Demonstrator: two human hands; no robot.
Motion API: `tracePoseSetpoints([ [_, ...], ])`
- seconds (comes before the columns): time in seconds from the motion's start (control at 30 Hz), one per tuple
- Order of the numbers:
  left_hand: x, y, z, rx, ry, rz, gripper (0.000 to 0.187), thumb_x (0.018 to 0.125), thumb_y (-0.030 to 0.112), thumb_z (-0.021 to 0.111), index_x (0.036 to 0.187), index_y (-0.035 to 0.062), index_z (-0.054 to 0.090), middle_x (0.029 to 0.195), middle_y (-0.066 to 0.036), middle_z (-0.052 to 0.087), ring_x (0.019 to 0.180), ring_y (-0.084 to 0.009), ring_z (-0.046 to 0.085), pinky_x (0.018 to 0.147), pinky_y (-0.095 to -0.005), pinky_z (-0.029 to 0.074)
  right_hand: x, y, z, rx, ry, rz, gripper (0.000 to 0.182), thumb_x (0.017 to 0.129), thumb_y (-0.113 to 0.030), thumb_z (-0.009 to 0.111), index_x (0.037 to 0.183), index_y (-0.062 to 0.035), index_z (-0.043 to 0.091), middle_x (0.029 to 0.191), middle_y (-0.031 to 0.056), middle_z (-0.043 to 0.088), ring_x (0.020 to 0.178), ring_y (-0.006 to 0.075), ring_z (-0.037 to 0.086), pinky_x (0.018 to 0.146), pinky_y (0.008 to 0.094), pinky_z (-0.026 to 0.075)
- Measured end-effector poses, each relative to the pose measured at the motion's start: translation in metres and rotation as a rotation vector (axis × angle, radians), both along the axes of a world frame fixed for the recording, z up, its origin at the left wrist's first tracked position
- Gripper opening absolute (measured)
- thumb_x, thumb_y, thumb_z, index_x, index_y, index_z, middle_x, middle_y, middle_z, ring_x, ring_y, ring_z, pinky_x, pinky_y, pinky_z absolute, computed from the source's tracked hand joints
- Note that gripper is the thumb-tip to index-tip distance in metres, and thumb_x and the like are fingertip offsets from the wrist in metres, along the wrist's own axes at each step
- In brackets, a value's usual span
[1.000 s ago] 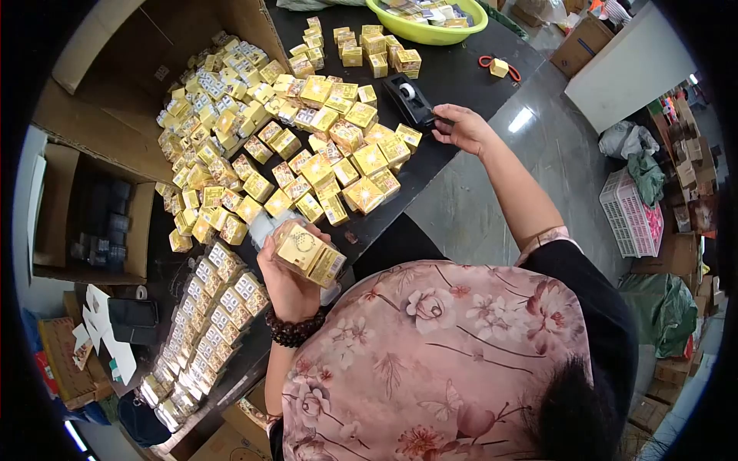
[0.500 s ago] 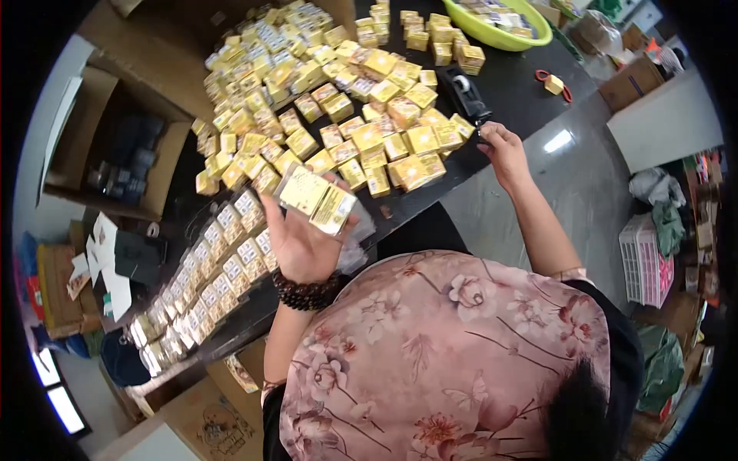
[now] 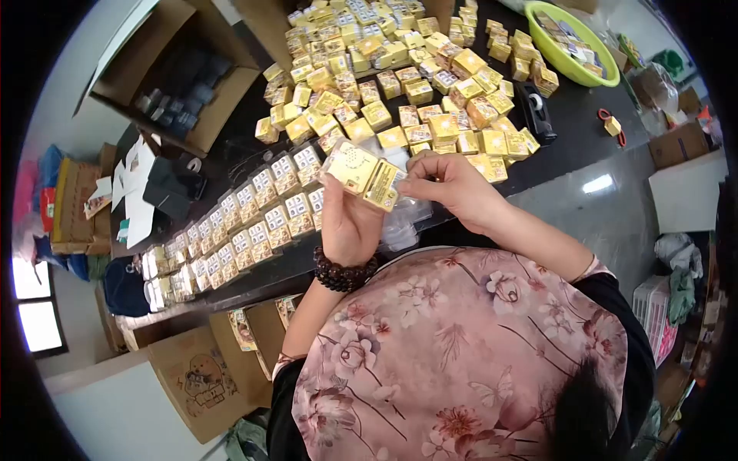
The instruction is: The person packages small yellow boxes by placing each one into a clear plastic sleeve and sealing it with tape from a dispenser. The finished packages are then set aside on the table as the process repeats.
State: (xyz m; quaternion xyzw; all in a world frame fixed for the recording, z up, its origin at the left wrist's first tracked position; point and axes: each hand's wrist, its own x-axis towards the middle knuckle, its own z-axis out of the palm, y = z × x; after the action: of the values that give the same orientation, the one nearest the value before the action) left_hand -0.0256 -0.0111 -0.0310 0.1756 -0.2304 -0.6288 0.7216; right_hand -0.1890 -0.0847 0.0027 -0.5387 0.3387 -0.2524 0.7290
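Note:
My left hand [image 3: 352, 230], with a dark bead bracelet [image 3: 344, 269] at the wrist, holds a small yellow printed box [image 3: 363, 175] in clear plastic packaging. My right hand [image 3: 455, 188] has its fingertips pinched together at the box's right edge. Anything between those fingertips is too small to make out. Beyond the right hand, a black tape dispenser [image 3: 536, 115] stands on the dark table [image 3: 573, 127]. Behind my hands lie many loose yellow boxes [image 3: 442, 127]. Clear plastic packaging [image 3: 401, 227] lies just below the hands.
Rows of packed boxes [image 3: 265, 188] run along the table's left side. An open cardboard carton [image 3: 231, 115] holds clear plastic pieces. A lime-green basin [image 3: 611, 75] stands at the far right, near red-handled scissors [image 3: 622, 138]. Another carton [image 3: 181, 384] stands below the table edge.
My right hand has moved left from the tape dispenser to the box's edge. The left hand still holds the box. The whole view has shifted, with the table now further right.

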Motion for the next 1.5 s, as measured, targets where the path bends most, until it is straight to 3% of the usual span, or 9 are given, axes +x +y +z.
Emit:
tracePoseSetpoints([
  [0.17, 0.009, 0.009, -0.001, 0.053, 0.204, -0.047, 0.058, 0.098, 0.056, 0.033, 0.136, 0.0131, 0.043, 0.128, -0.005, 0.056, 0.115, -0.0215, 0.054, 0.098, -0.0411, 0.042, 0.024, 0.0, -0.015, -0.732, 0.178, 0.011, 0.025, 0.072, -0.008, 0.077, 0.073, 0.0007, 0.053, 0.085, 0.0058, 0.051, 0.079, 0.0169, 0.05, 0.067, 0.0288, 0.04],
  [0.2, 0.014, 0.011, -0.008, 0.232, -0.36, 0.127, 0.057, 0.099, 0.054, 0.034, 0.136, 0.0129, 0.043, 0.128, -0.005, 0.056, 0.114, -0.0219, 0.054, 0.097, -0.0408, 0.042, 0.034, 0.006, -0.013, -0.877, 0.215, 0.015, 0.029, 0.07, -0.009, 0.079, 0.073, 0.0003, 0.052, 0.086, 0.0072, 0.052, 0.081, 0.0207, 0.052, 0.07, 0.0299, 0.041],
  [0.33, 0.053, 0.039, 0.01, 0.103, 0.25, 0.078, 0.05, 0.101, 0.044, 0.035, 0.138, 0.0104, 0.042, 0.13, -0.007, 0.054, 0.117, -0.0219, 0.052, 0.097, -0.0405, 0.043, 0.053, 0.011, -0.025, -1.136, 0.202, 0.051, 0.033, 0.068, -0.008, 0.08, 0.086, -0.0009, 0.053, 0.095, 0.0109, 0.052, 0.09, 0.0275, 0.053, 0.08, 0.0323, 0.043],
  [0.53, 0.315, 0.128, -0.015, 0.614, -1.63, 1.402, 0.062, 0.088, 0.016, 0.065, 0.138, -0.0048, 0.035, 0.122, -0.021, 0.052, 0.106, -0.0287, 0.056, 0.091, -0.0392, 0.047, 0.024, -0.006, -0.045, -1.026, 0.185, -0.04, 0.015, 0.085, -0.004, 0.064, 0.098, -0.0021, 0.056, 0.104, 0.011, 0.052, 0.096, 0.0225, 0.052, 0.083, 0.0304, 0.042],
  [0.67, 0.402, 0.194, -0.022, 1.258, -2.032, 1.115, 0.056, 0.082, 0.027, 0.07, 0.128, 0.0022, 0.049, 0.114, -0.021, 0.056, 0.104, -0.0375, 0.054, 0.091, -0.0452, 0.045, 0.007, -0.012, -0.06, -0.82, 0.287, -0.078, 0.007, 0.089, -0.006, 0.06, 0.092, -0.0006, 0.056, 0.103, 0.0108, 0.052, 0.098, 0.0214, 0.051, 0.082, 0.0292, 0.041],
  [0.87, 0.429, 0.239, -0.05, 1.262, -2.422, 1.126, 0.049, 0.082, 0.028, 0.069, 0.125, 0.0112, 0.055, 0.122, -0.017, 0.05, 0.114, -0.0378, 0.045, 0.097, -0.0505, 0.037, -0.006, -0.015, -0.073, -0.827, 0.358, -0.138, 0.006, 0.089, -0.006, 0.059, 0.091, -0.0008, 0.057, 0.103, 0.0105, 0.053, 0.099, 0.0211, 0.051, 0.08, 0.0282, 0.04],
  [1.07, 0.334, 0.172, -0.03, 0.801, -2.316, 1.409, 0.034, 0.085, 0.022, 0.067, 0.114, 0.0068, 0.059, 0.118, -0.017, 0.054, 0.109, -0.0361, 0.049, 0.094, -0.0518, 0.036, -0.01, -0.011, -0.073, -0.825, 0.363, -0.143, 0.007, 0.09, -0.006, 0.059, 0.092, -0.0003, 0.056, 0.103, 0.0108, 0.053, 0.098, 0.0216, 0.051, 0.086, 0.0287, 0.04],
  [1.23, 0.107, 0.062, -0.033, 0.04, -1.795, 0.562, 0.021, 0.086, 0.018, 0.064, 0.1, 0.003, 0.062, 0.091, -0.017, 0.063, 0.088, -0.0344, 0.06, 0.078, -0.0417, 0.05, -0.011, 0.001, -0.066, -0.826, 0.378, -0.166, 0.006, 0.09, -0.005, 0.06, 0.093, -0.0005, 0.058, 0.104, 0.0098, 0.053, 0.097, 0.021, 0.053, 0.083, 0.0288, 0.044],
  [1.5, 0.004, -0.029, -0.067, 0.483, -1.974, 0.25, 0.074, 0.09, 0.037, 0.06, 0.13, -0.0196, 0.033, 0.107, -0.027, 0.053, 0.104, -0.0391, 0.054, 0.086, -0.0409, 0.048, -0.038, 0.001, -0.069, -0.866, 0.294, -0.25, 0.009, 0.084, -0.004, 0.066, 0.09, 0.0004, 0.061, 0.099, 0.0124, 0.057, 0.092, 0.0261, 0.057, 0.08, 0.0311, 0.045],
])
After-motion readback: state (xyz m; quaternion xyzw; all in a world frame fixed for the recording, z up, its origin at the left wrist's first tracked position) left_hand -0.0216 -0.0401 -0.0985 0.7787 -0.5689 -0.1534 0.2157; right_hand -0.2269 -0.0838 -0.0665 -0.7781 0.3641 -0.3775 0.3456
